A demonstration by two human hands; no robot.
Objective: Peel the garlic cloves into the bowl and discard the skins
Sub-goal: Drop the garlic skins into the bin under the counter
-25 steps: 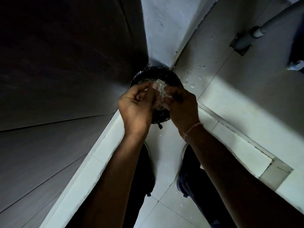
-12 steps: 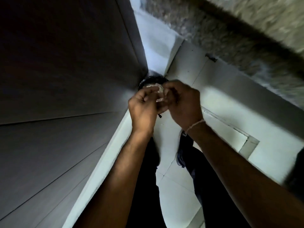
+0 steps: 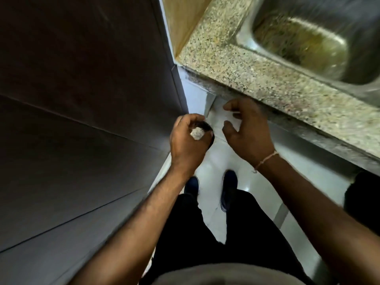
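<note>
My left hand (image 3: 186,140) is curled round a pale, crumpled wad of garlic skins (image 3: 197,132), pinched between thumb and fingertips, and just beyond those fingers a dark round rim (image 3: 210,133) peeks out, which I take to be the lined bin on the floor; so the skins sit almost straight above where they should drop. My right hand (image 3: 245,130) hangs just beside it toward the granite counter (image 3: 257,79), fingers spread and loosely bent, holding nothing. The left is plainly the nearer hand, and I judge it only needs to let go; no bowl or cloves are in view.
</note>
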